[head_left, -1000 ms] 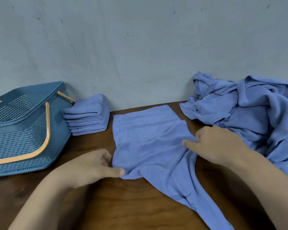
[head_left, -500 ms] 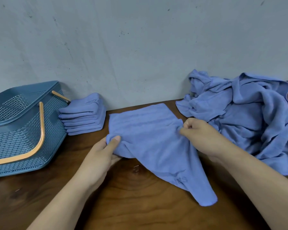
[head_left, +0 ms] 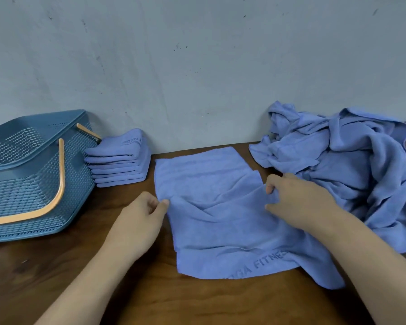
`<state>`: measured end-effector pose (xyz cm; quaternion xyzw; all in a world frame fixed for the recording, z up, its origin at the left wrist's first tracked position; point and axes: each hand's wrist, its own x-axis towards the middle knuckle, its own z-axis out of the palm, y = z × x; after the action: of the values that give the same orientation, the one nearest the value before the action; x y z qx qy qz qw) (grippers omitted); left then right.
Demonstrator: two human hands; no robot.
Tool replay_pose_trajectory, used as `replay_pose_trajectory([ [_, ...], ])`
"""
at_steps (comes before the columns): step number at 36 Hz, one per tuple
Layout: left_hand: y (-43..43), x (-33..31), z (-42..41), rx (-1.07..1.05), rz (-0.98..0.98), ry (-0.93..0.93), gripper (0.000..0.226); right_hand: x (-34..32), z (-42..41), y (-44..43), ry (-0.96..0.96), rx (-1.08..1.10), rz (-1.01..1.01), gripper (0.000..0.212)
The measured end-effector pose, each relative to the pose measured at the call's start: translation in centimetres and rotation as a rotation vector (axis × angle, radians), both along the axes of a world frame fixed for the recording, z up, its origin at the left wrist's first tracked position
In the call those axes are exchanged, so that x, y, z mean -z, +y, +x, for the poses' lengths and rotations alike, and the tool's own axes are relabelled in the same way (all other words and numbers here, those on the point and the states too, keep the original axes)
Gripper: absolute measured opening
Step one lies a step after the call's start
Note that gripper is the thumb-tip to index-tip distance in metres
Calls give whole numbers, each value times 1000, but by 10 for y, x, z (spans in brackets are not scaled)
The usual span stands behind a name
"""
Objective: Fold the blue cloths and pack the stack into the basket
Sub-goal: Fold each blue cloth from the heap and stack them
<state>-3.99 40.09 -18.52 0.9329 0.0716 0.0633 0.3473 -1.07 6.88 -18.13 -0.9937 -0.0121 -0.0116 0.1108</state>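
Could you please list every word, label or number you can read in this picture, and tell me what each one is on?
"GA FITNES": embossed along the near edge of the spread blue cloth; the letters before it are too faint to read and its end is hidden.
Upside-down embossed lettering, too blurred to quote: on top of the stack of folded blue cloths.
Blue plastic lattice basket: no readable text.

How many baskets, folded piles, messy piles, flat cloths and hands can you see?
blue basket: 1
stack of folded blue cloths: 1
heap of unfolded blue cloths: 1
spread blue cloth: 1
left hand and right hand: 2
Total: 6
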Motion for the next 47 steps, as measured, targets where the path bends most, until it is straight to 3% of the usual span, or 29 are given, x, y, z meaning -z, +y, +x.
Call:
replay_pose_trajectory([
  [3, -3, 8, 0, 29, 16, -155, 19, 2, 1, 6, -120, -128, -29, 42],
  [5, -2, 16, 2, 173, 62, -204, 22, 2, 1, 10, -91, -272, 16, 48],
  [9, 2, 25, 5, 379, 254, -206, 17, 5, -2, 14, 13, -353, 34, 31],
  [11, 5, 27, 7, 370, 274, -197, 31, 0, -6, 15, -15, -338, 57, 11],
  [12, 6, 27, 8, 350, 260, -194, 40, -4, -8, 14, -16, -331, 78, 11],
  [17, 7, 23, 8, 261, 209, -178, 61, -15, -14, 21, 53, -343, 165, 44],
  [20, 6, 22, 7, 220, 215, -189, 53, -6, -8, 21, -72, -315, 172, 27],
  [22, 6, 23, 7, 246, 222, -239, 32, 3, -1, 18, -118, -301, 154, 16],
  [24, 4, 23, 6, 304, 231, -230, 12, 14, 8, 13, -74, -286, 115, 38],
  [27, -2, 16, 12, 336, 126, -146, 22, 23, 20, 6, 12, -254, 166, 61],
  [30, -10, -7, 35, 284, 24, -92, 33, 18, 38, 10, 58, -203, 295, 69],
  [34, -19, -7, 100, 323, 183, -4, 53, 9, 78, 28, 41, -166, 169, 72],
  [40, -29, 28, 180, 318, 464, 209, 78, 34, 136, 45, 194, -95, 11, 84],
  [47, -11, 39, 226, 256, 504, 245, 88, 33, 185, 51, 198, -137, -59, 93],
])
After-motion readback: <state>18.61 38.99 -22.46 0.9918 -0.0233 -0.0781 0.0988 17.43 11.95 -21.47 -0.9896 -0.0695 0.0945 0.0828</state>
